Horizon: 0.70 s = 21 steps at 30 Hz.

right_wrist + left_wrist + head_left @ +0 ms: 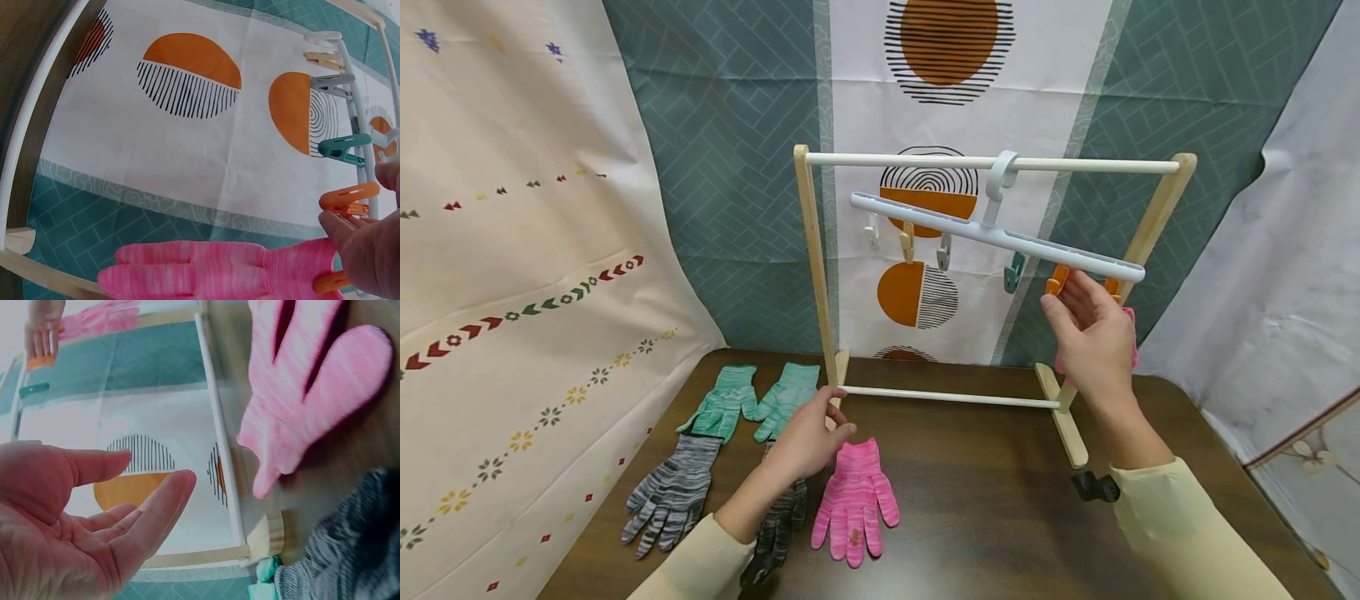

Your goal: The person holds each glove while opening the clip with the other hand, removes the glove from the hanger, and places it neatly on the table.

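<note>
A pink glove [212, 270] hangs from an orange clip [331, 282] at the right end of the white peg hanger [992, 235], which dangles tilted from the top bar of the wooden rack [814, 250]. The right hand [1093, 337] is up at that end, fingers loosely extended around the next orange clip [1057, 282] — whether it actually pinches it, I cannot tell. The left hand [808, 440] hovers open and relaxed over the table [1000, 500], beside the second pink glove [853, 498]; two green gloves [752, 400] and two grey ones [673, 492] lie further left. The risk is imbalance: with weight on one end only, the hanger could tip further or slide along the bar — and a shallow grip could let the hung glove slip out.
</note>
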{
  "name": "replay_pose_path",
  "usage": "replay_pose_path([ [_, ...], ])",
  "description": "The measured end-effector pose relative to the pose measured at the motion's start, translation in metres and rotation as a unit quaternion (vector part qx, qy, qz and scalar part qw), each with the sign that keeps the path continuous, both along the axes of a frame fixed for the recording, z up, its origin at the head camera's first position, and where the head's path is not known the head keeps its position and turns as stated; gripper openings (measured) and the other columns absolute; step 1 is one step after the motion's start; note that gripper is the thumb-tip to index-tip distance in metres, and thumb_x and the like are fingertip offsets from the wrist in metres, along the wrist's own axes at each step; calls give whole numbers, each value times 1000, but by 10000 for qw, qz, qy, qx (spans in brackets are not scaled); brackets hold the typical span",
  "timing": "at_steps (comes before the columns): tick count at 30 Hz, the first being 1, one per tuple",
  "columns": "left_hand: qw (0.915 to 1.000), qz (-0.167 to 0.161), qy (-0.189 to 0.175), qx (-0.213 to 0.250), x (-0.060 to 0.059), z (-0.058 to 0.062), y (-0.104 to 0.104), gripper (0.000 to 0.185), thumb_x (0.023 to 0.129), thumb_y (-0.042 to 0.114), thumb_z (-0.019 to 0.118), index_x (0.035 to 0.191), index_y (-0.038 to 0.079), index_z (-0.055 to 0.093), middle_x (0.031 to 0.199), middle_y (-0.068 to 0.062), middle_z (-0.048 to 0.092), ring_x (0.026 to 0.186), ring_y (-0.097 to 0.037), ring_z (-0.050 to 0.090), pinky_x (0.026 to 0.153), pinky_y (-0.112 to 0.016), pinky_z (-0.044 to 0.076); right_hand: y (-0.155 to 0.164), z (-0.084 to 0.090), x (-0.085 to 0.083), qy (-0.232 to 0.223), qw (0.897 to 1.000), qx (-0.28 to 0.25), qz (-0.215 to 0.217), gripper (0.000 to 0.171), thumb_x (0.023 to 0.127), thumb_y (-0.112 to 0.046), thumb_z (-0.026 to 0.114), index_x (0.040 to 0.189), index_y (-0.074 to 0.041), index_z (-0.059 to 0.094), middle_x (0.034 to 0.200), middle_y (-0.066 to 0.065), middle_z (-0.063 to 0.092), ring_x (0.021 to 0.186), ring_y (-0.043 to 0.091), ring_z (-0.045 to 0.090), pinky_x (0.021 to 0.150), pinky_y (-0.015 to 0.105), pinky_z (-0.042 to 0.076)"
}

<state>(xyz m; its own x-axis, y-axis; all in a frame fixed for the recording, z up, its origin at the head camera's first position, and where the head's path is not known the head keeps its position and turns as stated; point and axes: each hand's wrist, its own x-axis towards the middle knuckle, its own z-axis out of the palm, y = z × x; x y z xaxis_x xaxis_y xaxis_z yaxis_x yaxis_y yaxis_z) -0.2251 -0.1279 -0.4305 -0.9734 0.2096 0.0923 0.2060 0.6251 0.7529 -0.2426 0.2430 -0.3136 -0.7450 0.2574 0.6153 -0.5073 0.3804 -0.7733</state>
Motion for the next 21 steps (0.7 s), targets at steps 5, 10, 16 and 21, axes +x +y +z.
replay_pose_path([
  [5, 9998, -27, 121, 129, -1, 6, 6, 51, 98, 10, 76, 144, 3, 55, 98, -3, 66, 64, -13, 60, 60, -34, 50, 3, 1, 7, -102, 9994, 335, -58, 59, 100, -12, 76, 155, -5, 54, 151, 14, 59, 136, 28, 60, 101, 24, 50],
  [10, 9996, -23, 197, 190, -3, 9, 12, 51, 99, 12, 76, 145, 5, 56, 100, -3, 67, 62, -14, 58, 58, -35, 49, 3, 1, 13, -96, 9983, 559, -162, 59, 101, -14, 75, 156, -6, 53, 153, 11, 58, 138, 28, 58, 101, 24, 50],
  [16, 9989, -55, 395, 232, -6, 14, 18, 51, 99, 15, 76, 145, 6, 56, 101, -3, 68, 61, -14, 58, 59, -35, 50, 4, 2, 17, 155, 9984, 520, -171, 54, 99, -8, 76, 150, -3, 58, 147, 12, 64, 133, 26, 63, 101, 23, 52],
  [21, 9981, -19, 554, 271, -10, 18, 24, 52, 98, 18, 78, 145, 7, 57, 101, -2, 70, 66, -12, 60, 62, -34, 51, 7, 2, 21, 331, 9976, 518, -307, 46, 99, -7, 75, 144, -3, 64, 138, 15, 69, 123, 17, 69, 98, 21, 53],
])
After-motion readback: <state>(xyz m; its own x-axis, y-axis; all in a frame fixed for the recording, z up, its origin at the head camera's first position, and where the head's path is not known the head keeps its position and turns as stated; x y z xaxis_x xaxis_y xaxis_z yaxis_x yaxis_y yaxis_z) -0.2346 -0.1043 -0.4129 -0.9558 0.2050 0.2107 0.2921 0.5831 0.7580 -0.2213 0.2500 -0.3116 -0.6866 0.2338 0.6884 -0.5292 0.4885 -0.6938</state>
